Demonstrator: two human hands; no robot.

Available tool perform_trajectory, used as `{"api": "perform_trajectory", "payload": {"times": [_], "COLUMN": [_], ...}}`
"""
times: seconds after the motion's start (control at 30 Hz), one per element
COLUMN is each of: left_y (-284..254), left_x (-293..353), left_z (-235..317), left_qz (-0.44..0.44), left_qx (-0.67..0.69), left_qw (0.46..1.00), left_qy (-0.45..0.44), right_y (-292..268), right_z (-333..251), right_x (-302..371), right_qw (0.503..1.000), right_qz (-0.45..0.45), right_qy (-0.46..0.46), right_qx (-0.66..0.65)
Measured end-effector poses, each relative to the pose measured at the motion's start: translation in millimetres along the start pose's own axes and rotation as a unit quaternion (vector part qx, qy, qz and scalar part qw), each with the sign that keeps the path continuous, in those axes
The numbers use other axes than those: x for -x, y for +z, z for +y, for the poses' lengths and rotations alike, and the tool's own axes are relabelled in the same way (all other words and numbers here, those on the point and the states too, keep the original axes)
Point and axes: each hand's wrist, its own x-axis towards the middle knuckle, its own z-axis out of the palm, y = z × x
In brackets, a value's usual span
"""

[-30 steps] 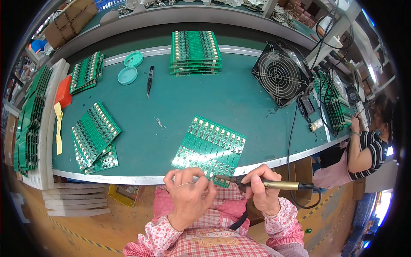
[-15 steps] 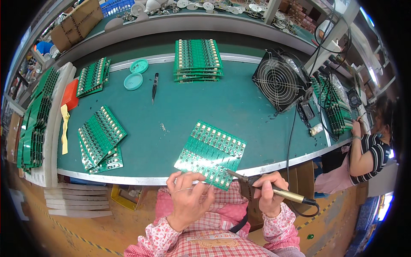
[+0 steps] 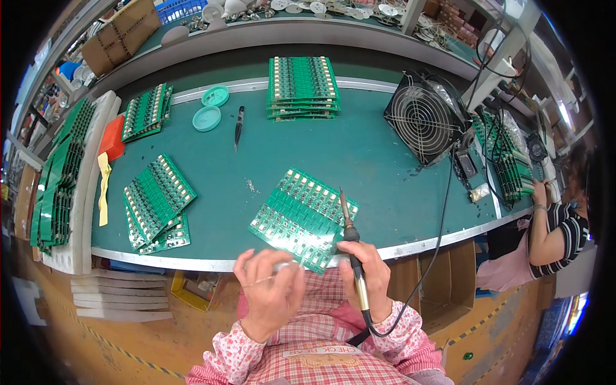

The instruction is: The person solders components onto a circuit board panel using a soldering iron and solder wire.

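Note:
A green circuit board panel (image 3: 295, 212) with rows of pale components lies tilted at the near edge of the bench, its nearest corner jutting past the edge. My right hand (image 3: 372, 273) grips a soldering iron (image 3: 351, 232), whose tip points up and away over the panel's right side. By the panel's near edge, my left hand (image 3: 273, 289) has its fingers curled, somewhat smeared by motion. A thin pale wire, like solder wire, crosses its fingers; the wire's end is not clear.
Stacked panels stand at the back (image 3: 301, 90) and left (image 3: 158, 199). A black fan (image 3: 420, 122) sits at right, near the iron's cable (image 3: 443, 221). Tweezers (image 3: 239, 128), two turquoise lids (image 3: 206, 119) and a red box (image 3: 112, 138) lie farther back. A co-worker (image 3: 552, 231) sits at far right.
The soldering iron has lifted off the panel's near right part and swung to point up and away. My right hand has moved left. The panel has shifted slightly left.

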Motion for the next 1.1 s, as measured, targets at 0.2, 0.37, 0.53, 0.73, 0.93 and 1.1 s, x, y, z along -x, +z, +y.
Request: {"api": "perform_trajectory", "payload": {"times": [0.2, 0.37, 0.53, 0.73, 0.93, 1.1], "left_y": [-7.2, -18.7, -3.9, 9.5, 12.1, 12.6], "left_x": [14.1, 18.1, 17.5, 17.7, 19.0, 18.0], "left_z": [11.2, 3.3, -7.4, -10.9, -11.0, -11.1], "left_qz": [-0.042, -0.058, -0.026, -0.001, 0.010, 0.008], "left_qx": [0.088, 0.064, 0.107, 0.152, 0.160, 0.164], "left_qw": [0.993, 0.996, 0.994, 0.988, 0.987, 0.986], "left_qy": [0.063, 0.031, 0.009, 0.007, 0.000, -0.001], "right_y": [-14.6, -34.6, -36.1, -40.0, -37.6, -35.3], "right_z": [-2.2, -4.1, -7.0, -12.9, -16.1, -19.6], "right_x": [7.4, 4.4, 6.8, 22.9, 20.5, 16.8], "right_qw": [0.981, 0.963, 0.982, 0.997, 0.992, 0.990], "right_qz": [-0.110, -0.150, -0.062, 0.015, -0.018, -0.062], "right_qy": [-0.153, -0.196, -0.148, -0.033, -0.082, -0.106], "right_qx": [0.038, 0.106, 0.102, -0.066, -0.093, -0.076]}}
